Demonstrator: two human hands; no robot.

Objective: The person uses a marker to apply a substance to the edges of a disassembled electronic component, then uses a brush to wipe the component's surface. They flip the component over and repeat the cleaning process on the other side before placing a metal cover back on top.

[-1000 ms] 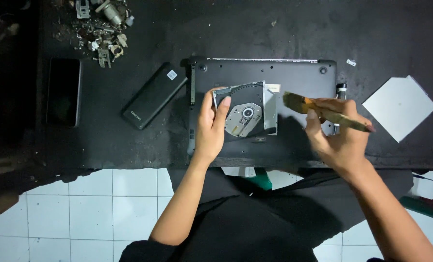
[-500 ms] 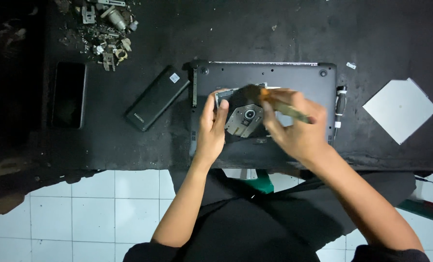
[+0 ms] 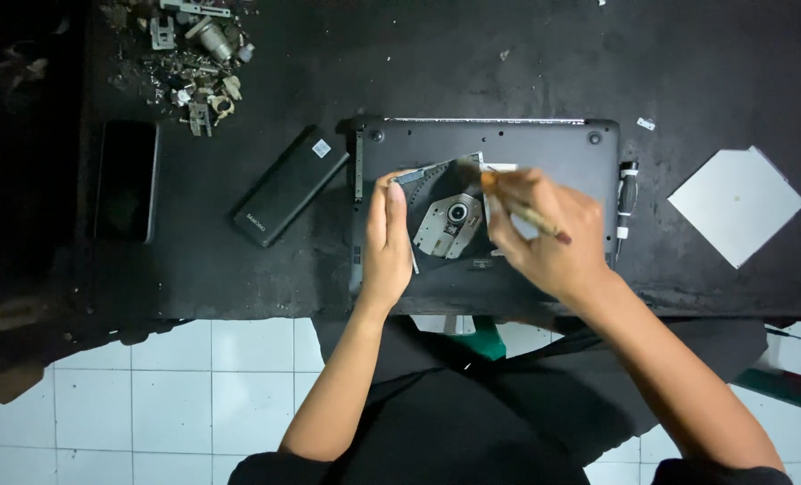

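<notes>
Head view: my left hand pinches the optical drive edge atop the laptop base, right hand clamps the brush w/ bristles on it; pressing hard could scratch the lens

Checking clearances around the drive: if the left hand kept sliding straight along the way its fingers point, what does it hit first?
The left hand points toward the table's far side. First in line is the optical drive's top-left corner at its fingertips, then the bare laptop base. Depth is unclear from overhead.
</notes>
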